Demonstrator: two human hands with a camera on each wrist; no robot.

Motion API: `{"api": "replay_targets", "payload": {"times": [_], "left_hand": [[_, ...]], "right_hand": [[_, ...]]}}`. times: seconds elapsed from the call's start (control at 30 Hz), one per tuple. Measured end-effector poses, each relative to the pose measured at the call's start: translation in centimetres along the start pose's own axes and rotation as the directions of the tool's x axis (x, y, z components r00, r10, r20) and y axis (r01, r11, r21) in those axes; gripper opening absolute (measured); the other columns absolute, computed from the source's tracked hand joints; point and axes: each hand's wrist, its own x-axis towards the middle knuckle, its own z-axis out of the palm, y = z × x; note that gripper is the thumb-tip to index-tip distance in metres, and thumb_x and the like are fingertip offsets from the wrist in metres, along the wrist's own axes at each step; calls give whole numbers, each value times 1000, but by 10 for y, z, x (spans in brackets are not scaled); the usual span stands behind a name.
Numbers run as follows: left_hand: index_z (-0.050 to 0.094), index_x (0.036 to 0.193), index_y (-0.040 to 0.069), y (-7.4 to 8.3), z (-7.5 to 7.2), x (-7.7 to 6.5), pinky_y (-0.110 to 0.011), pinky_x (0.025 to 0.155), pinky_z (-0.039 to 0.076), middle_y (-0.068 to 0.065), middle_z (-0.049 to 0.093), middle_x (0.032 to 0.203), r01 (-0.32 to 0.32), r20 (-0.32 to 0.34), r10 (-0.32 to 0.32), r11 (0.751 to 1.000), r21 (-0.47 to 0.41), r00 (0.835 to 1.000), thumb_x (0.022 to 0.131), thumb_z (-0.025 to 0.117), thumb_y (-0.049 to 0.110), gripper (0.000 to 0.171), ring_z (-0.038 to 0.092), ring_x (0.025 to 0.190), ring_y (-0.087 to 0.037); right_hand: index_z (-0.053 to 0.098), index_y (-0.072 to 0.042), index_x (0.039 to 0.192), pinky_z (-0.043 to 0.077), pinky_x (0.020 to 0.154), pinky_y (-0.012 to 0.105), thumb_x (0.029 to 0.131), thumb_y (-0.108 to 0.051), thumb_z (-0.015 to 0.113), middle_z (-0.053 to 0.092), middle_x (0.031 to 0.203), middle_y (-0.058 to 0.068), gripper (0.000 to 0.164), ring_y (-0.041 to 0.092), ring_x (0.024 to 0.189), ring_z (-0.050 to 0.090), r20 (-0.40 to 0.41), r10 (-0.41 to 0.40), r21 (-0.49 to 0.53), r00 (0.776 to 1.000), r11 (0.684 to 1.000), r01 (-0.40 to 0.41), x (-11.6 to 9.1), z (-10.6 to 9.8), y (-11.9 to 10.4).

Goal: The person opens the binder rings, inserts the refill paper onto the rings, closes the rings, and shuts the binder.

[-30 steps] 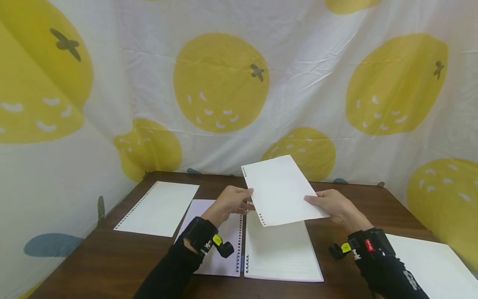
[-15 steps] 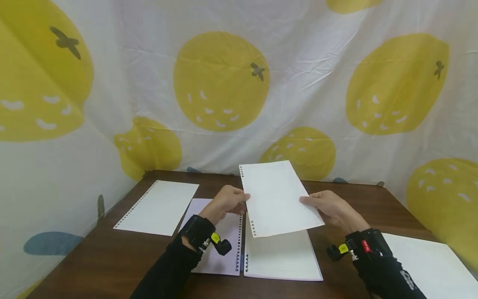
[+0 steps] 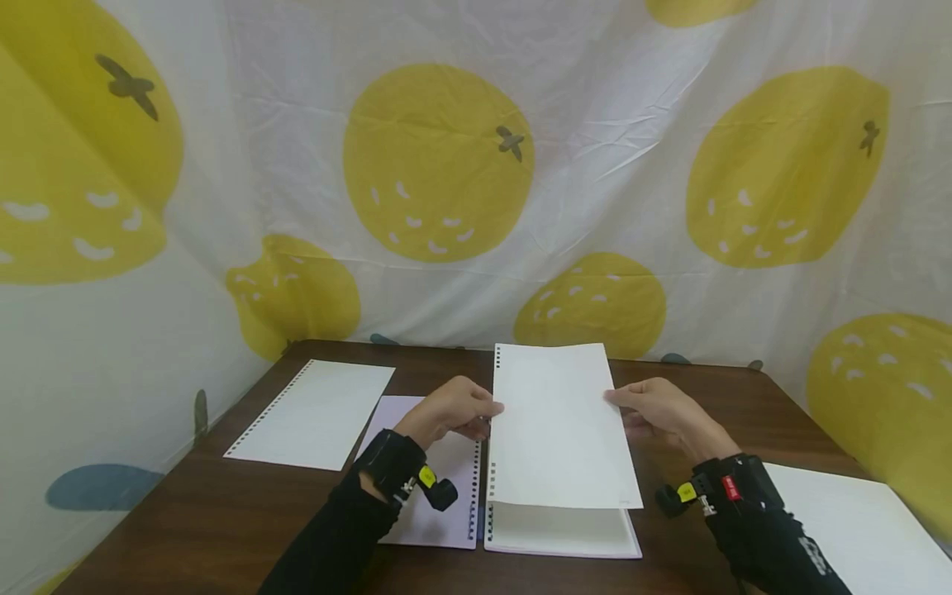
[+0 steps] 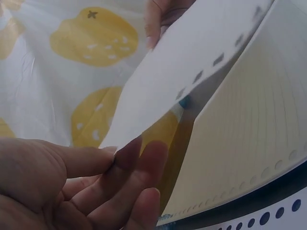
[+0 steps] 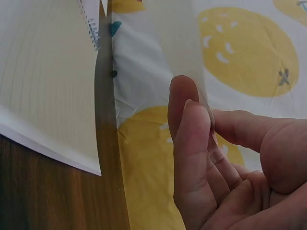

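A white loose-leaf sheet (image 3: 558,430) with punched holes down its left edge is held up over an open ring notebook. My left hand (image 3: 457,407) pinches its left edge between thumb and fingers, and my right hand (image 3: 662,411) pinches the right edge. The notebook's lilac cover (image 3: 431,512) lies open on the left. Its page stack (image 3: 558,533) lies on the right, partly hidden beneath the sheet. In the left wrist view, the lined pages (image 4: 249,105) show below the raised sheet (image 4: 177,62), with a gap between them.
Another hole-punched sheet (image 3: 316,413) lies flat on the brown table (image 3: 186,529) at the left. More white paper (image 3: 855,529) lies at the right, partly behind my right forearm. A fruit-print curtain (image 3: 580,165) hangs behind the table.
The held sheet has come down and turned from a tilt to nearly square above the page stack, its hole edge now near the binding. Both hands keep hold of it.
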Motion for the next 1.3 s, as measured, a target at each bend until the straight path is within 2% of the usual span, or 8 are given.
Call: {"api": "replay_targets", "payload": {"times": [0.23, 0.43, 0.63, 0.93, 1.07, 1.3], "left_hand": [[73, 94, 1, -2, -2, -1, -32, 66, 55, -12, 68, 81, 1, 67, -2, 1000, 12, 998, 90, 71, 21, 20, 67, 66, -23], [74, 93, 2, -7, -5, 0, -33, 65, 56, -11, 70, 82, 12, 113, -16, 999, 31, 994, 90, 70, 19, 18, 70, 70, -25], [74, 97, 3, -10, -5, 1, -33, 66, 54, -11, 71, 79, 54, 120, -63, 996, 76, 991, 89, 71, 19, 18, 70, 71, -24], [74, 86, 8, -9, -2, -2, -29, 58, 43, -10, 71, 74, 84, 119, -105, 981, 174, 987, 88, 73, 19, 11, 69, 70, -24], [74, 84, 7, -9, -2, -4, -28, 54, 37, -11, 71, 74, 90, 128, -115, 979, 183, 985, 88, 73, 18, 11, 67, 66, -22], [74, 84, 8, -10, -2, -5, -27, 52, 35, -12, 71, 75, 88, 147, -118, 976, 198, 982, 87, 73, 17, 10, 65, 65, -22]], "right_hand": [[68, 3, 114, 53, 61, 27, 93, -29, 67, 69, 86, 11, 38, 19, 67, 65, 1, 3, -6, 1000, 1000, -3, 2, 0, 4], [69, 2, 109, 52, 60, 26, 92, -27, 68, 68, 82, 10, 34, 19, 64, 64, 9, 4, -21, 1000, 1000, -3, 4, 4, 8], [68, 4, 110, 53, 61, 27, 92, -22, 68, 67, 82, 10, 32, 20, 65, 64, 36, 12, -21, 999, 1000, -12, 3, 8, 11], [69, 3, 108, 53, 59, 26, 92, -21, 68, 68, 82, 11, 29, 19, 65, 63, 79, 13, -28, 997, 1000, -10, 2, 8, 12], [69, 3, 108, 52, 59, 26, 92, -21, 68, 69, 82, 11, 29, 19, 64, 63, 95, 5, -29, 995, 1000, -2, 1, 8, 13], [69, 3, 107, 53, 59, 26, 92, -21, 68, 68, 82, 11, 28, 19, 62, 63, 120, -8, -38, 993, 999, 13, 1, 8, 14]]}}
